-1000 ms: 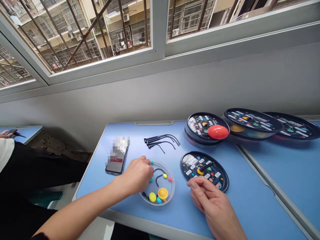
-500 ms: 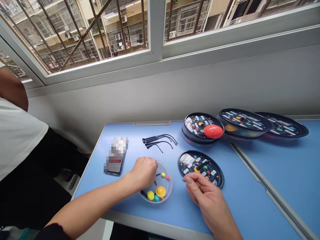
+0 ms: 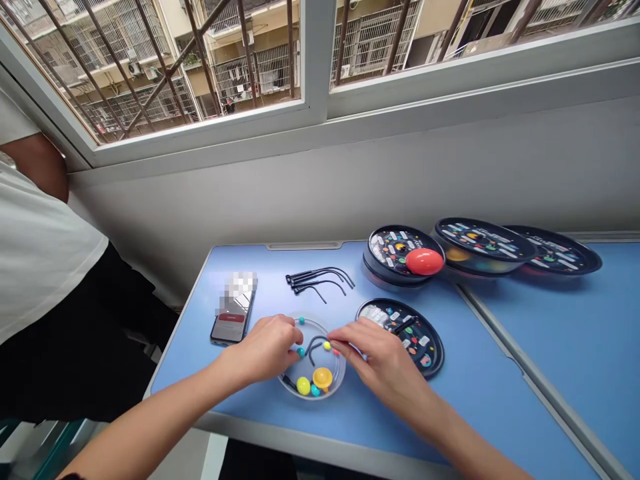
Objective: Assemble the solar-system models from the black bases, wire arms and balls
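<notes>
Here, left hand [image 3: 287, 339] and right hand [image 3: 345, 342] curl, apart, over a round, clear plastic tub [image 3: 332, 364] with a smooth, rounded yellow piece [image 3: 323, 379], though whether either holds anything is hidden.

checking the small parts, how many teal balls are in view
3, all in the clear dish: a far ball by its rim, a middle ball beside the left hand, and a near ball by the yellow cup. More may be hidden behind that hand.

One camera looks forward from the head — and down at nearby hands [image 3: 269, 349] [image 3: 383, 357].
</notes>
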{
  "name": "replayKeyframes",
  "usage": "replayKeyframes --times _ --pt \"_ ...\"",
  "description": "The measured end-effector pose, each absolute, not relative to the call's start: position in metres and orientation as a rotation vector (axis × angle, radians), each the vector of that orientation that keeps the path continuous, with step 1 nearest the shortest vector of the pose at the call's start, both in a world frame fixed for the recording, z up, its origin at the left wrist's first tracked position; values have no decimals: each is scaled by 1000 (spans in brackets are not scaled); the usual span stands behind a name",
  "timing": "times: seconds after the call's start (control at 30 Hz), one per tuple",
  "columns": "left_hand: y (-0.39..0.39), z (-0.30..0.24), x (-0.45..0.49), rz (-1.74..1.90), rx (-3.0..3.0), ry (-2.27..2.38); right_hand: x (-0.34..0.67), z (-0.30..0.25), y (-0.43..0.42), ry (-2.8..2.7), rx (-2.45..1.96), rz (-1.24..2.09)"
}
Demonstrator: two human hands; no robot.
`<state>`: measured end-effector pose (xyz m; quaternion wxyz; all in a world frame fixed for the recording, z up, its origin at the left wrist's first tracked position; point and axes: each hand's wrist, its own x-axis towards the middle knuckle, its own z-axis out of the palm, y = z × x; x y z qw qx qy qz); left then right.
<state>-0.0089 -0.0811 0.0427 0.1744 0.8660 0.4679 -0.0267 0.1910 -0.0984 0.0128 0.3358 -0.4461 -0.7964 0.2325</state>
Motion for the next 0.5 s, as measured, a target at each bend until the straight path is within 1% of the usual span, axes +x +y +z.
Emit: replayKeyframes --times 0.13,0.23,0.37,0.5 --pt "-83 42 -14 41 2432 1438 172 19 -78 -2591 -1107 163" --pt "-84 46 -22 150 2371 1517 158 20 -67 -2820 -1052 -25" --pt "-87 47 -32 130 2408 1520 145 12 -62 -2953 -1014 -150" --pt "-86 46 -28 -117 2585 1447 144 7 -63 -2963 -975 -146"
